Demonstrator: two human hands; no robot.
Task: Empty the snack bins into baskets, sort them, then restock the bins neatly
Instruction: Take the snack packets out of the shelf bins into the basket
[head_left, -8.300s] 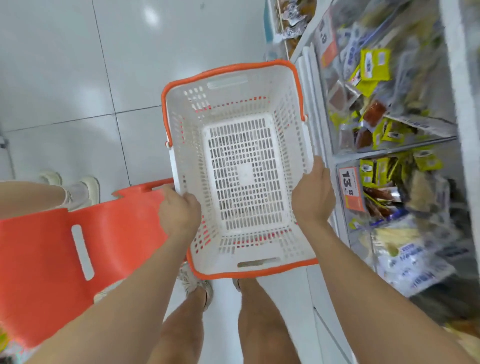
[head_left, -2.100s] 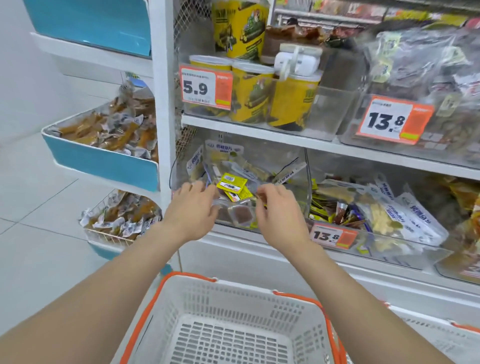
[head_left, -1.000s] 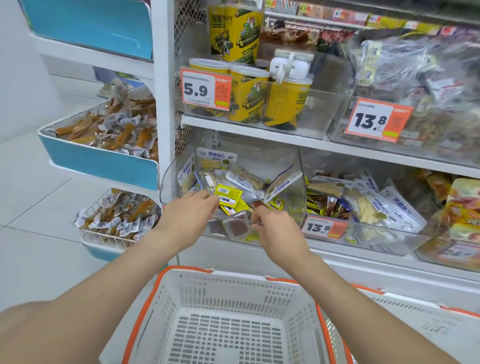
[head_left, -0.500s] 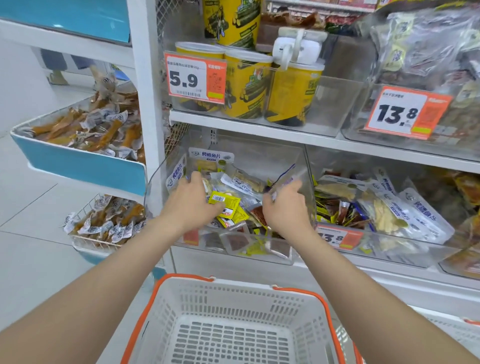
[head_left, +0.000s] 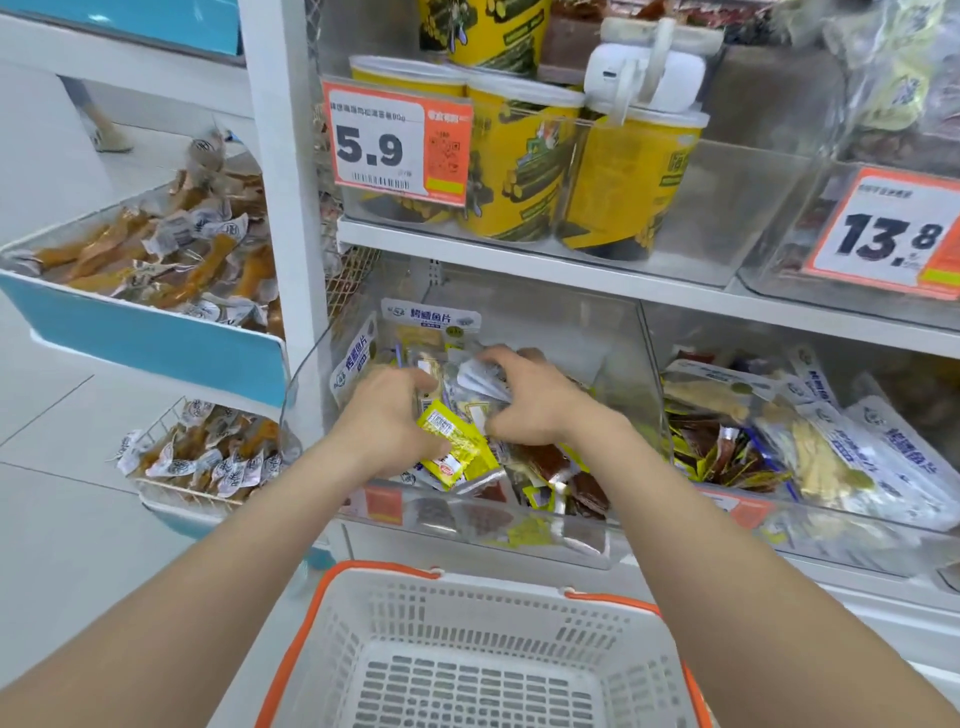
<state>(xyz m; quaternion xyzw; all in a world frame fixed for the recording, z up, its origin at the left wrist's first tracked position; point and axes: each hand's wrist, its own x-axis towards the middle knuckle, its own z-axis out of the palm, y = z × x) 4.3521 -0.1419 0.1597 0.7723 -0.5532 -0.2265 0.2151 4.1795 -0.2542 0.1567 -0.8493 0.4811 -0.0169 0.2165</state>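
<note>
Snack bin, clear plastic, open at the front (head_left: 618, 353): on the lower white shelf, left compartment, straight ahead of me and just above the basket. It holds a loose jumble of small snack packets (head_left: 545, 467), yellow, dark red-brown and silvery white. Both hands are down inside it. My left hand (head_left: 382, 415) is curled over the small snack packets on the left side of the heap, with a yellow foil packet bearing a barcode label (head_left: 449, 441) lying against its thumb side. My right hand (head_left: 540, 400) has its fingers bent round a bunch of white-and-silver packets (head_left: 480, 376) at the top of the heap. The hands sit close together, backs toward me. White slotted plastic basket with an orange rim (head_left: 467, 618) stands below the bin's front lip. Neighbouring clear bin (head_left: 852, 545) to the right holds larger white bags. On the shelf above: yellow cylindrical tubs (head_left: 524, 166) behind an orange-and-white 5.9 price tag (head_left: 397, 145). Far left: blue-fronted tray (head_left: 150, 343) of amber vacuum packs.
</note>
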